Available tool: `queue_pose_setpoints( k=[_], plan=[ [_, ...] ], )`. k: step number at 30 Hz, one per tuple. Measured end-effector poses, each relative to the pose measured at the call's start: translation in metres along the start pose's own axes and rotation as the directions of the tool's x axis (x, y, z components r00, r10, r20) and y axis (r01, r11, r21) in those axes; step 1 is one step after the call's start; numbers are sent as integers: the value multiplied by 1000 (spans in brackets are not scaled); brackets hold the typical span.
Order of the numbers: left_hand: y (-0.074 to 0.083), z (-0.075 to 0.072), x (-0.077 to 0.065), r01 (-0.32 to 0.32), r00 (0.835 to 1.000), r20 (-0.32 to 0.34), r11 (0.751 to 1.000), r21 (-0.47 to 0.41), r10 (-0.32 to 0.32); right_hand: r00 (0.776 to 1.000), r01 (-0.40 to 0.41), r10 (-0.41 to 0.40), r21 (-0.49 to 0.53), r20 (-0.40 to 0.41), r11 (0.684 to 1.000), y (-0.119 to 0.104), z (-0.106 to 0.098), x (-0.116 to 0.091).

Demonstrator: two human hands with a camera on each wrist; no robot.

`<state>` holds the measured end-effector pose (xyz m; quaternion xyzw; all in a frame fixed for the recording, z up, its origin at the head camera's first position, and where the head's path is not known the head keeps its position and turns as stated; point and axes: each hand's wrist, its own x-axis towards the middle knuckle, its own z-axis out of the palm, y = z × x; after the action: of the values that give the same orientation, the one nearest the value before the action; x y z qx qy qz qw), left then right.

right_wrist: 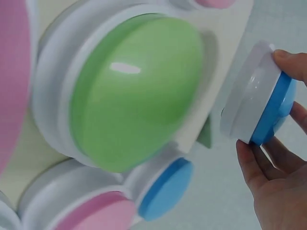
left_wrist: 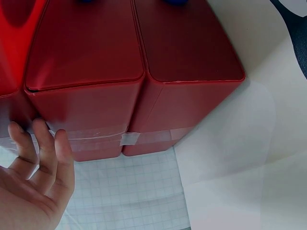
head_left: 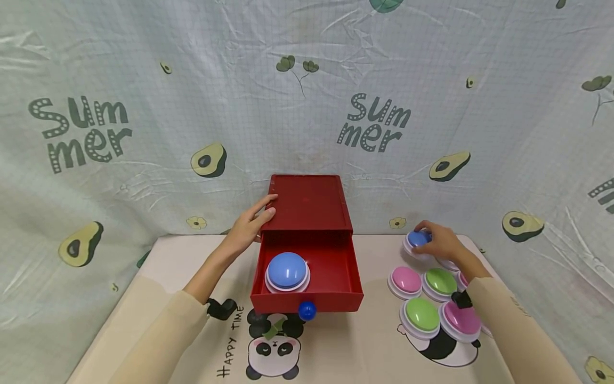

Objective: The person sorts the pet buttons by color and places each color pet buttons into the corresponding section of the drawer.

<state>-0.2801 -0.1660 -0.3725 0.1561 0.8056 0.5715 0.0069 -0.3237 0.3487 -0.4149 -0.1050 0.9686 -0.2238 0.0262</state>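
My left hand (head_left: 245, 228) rests against the left side of a red drawer cabinet (head_left: 309, 202), its fingers fairly straight. In the left wrist view several fingers (left_wrist: 45, 148) touch the cabinet's side. The top drawer (head_left: 336, 266) is pulled out, with a blue ball knob (head_left: 307, 310) on its front. Inside it, at the left, lies a large blue dome push button (head_left: 287, 270) on a white base. On the right, my right hand (head_left: 440, 244) grips a blue push button (right_wrist: 273, 112) by its rim, tilted and raised in the right wrist view.
Several push buttons lie at the table's right, among them a pink one (head_left: 406, 279), green ones (head_left: 422, 313) and a magenta one (head_left: 461, 318). Another blue button (right_wrist: 165, 189) shows in the right wrist view. A printed curtain (head_left: 307, 122) hangs behind the table (head_left: 216, 277).
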Motion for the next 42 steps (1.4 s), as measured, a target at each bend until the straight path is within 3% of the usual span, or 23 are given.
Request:
queue_pose_setpoints(
  k=[7, 12, 17, 25, 33, 42],
  plan=[
    [0, 0, 0, -2, 1000, -2, 1000, -6, 2, 999, 43, -43, -2, -23, 999, -21, -8, -1],
    [-1, 0, 1, -3, 1000, -5, 1000, 1, 3, 990, 128, -129, -19, -54, 992, -34, -13, -4],
    [-1, -1, 0, -2, 1000, -2, 1000, -6, 2, 973, 212, -214, -29, -81, 977, -46, -21, -5],
    [-1, 0, 1, 7, 1000, -6, 1000, 4, -7, 953, 281, -283, -27, -107, 959, -80, -41, -14],
    [0, 1, 1, 6, 1000, -4, 1000, 0, -6, 912, 381, -383, -47, -143, 924, -112, -56, -21],
    [0, 0, 0, 2, 1000, -2, 1000, -6, -2, 886, 443, -446, -56, -130, 895, -151, -68, -36]
  ],
)
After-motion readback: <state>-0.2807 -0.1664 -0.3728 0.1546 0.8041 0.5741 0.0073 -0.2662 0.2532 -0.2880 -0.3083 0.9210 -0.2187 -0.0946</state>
